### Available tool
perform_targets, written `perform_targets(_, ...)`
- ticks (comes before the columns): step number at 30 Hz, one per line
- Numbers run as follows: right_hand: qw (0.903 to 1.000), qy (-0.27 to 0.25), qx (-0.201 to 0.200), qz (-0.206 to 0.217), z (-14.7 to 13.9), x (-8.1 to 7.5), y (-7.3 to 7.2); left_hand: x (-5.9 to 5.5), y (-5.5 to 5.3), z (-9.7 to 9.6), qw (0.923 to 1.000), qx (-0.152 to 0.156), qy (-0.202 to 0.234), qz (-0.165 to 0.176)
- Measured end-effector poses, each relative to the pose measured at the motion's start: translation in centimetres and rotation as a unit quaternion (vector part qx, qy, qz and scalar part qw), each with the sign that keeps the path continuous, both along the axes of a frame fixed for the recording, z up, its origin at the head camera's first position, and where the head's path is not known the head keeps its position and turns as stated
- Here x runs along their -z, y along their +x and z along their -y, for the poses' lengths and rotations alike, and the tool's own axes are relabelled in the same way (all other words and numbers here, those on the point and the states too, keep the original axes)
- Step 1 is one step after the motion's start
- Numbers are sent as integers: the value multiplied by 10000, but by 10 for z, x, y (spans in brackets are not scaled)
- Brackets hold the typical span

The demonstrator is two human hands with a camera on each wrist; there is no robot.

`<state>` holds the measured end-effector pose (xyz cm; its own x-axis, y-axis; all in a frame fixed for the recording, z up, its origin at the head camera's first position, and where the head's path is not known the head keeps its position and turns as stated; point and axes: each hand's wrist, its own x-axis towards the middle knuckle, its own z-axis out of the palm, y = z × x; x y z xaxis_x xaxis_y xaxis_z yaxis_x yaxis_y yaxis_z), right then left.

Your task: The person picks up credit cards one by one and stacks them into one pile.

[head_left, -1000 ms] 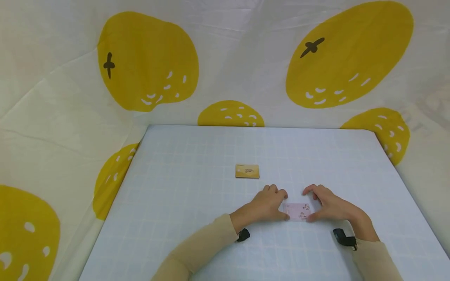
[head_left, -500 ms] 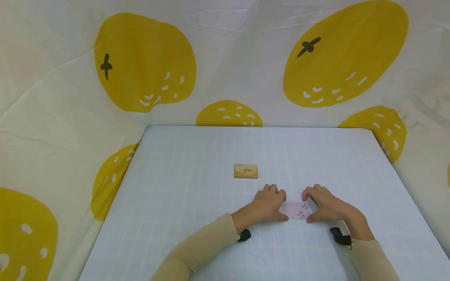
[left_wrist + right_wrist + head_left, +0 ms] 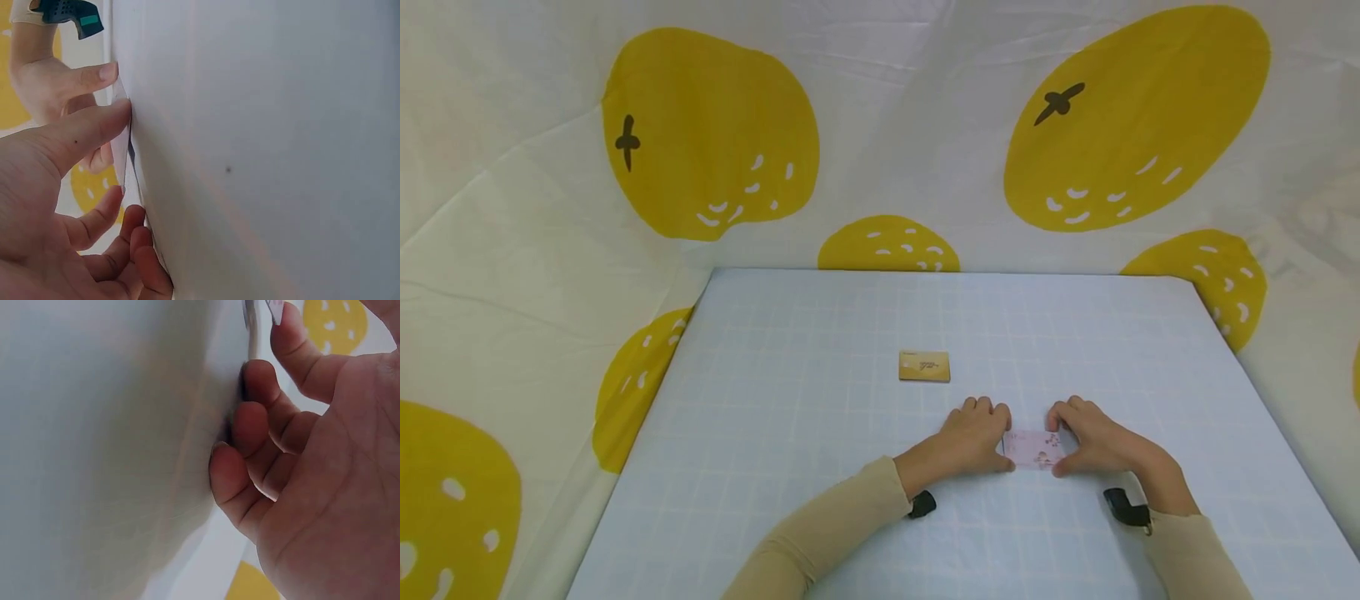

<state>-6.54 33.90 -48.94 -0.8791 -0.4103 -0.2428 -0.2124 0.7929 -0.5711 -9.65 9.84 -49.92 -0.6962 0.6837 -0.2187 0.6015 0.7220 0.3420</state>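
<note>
A pink card (image 3: 1032, 450) with small dark red figures lies between my two hands, low over the table. My left hand (image 3: 967, 437) holds its left end, thumb at the near edge and index finger at the far edge. The right hand (image 3: 1097, 437) grips the other end in the same way. In the left wrist view the card (image 3: 121, 147) is seen nearly edge-on, with a thin dark edge beneath it. Only a corner of the card (image 3: 275, 309) shows in the right wrist view, at the index fingertip; the other fingertips there rest on the tabletop.
A gold card (image 3: 924, 367), perhaps a stack, lies on the table farther back and left of the hands. The tabletop (image 3: 775, 400) has a pale checked cover. A white cloth (image 3: 917, 125) with yellow fruit prints hangs behind and beside it.
My right index finger has curled in from above the pink card to its far edge. The left hand has stayed almost still, and the gold card has not moved.
</note>
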Motion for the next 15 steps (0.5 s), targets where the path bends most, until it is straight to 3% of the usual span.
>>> perform_targets(5,9994,-308,-132,-10,-2,0,-2,0,-6,3,9977,11,451,504)
perform_targets(10,9967,-764,-131,229,-8,1,-4,1,-13,8,9880,-111,1065,1117)
perform_targets(15,9951,-916,-44,380,-11,0,-7,-1,-17,10,9803,-333,1351,1401)
